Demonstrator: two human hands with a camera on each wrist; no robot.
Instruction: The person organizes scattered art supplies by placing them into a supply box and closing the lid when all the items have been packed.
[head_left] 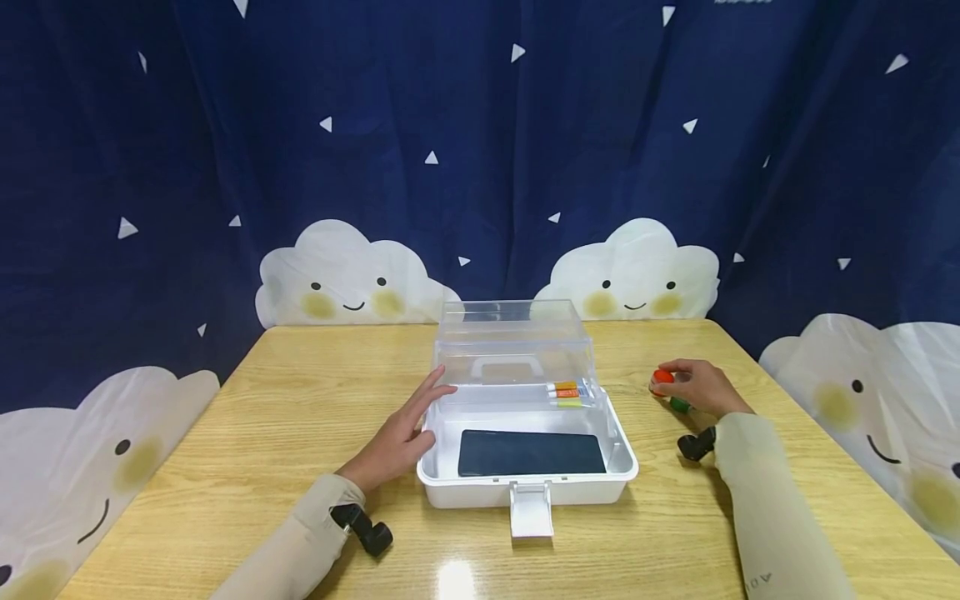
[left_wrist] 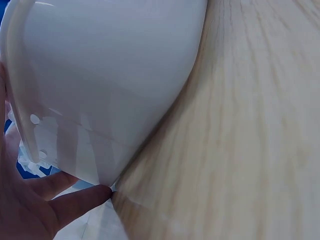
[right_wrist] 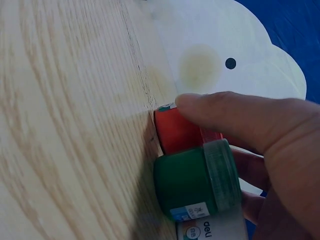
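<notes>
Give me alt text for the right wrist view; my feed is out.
The right hand grips a red jar, its thumb pressed on it, with a green jar beside it. A white container marked "deli" is cut off below. Wood-grain tabletop fills the left, a cloud-print blue curtain the upper right.

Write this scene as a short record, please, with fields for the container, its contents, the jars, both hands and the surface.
Container: white plastic box, its clear plastic lid open
Contents: dark flat rectangular object; slim orange and yellow items at rear right
Jars: red round jar beside green round jar, right of box
Left hand: touches box's left side
Right hand: pinches red jar
Surface: light wood-grain table
</notes>
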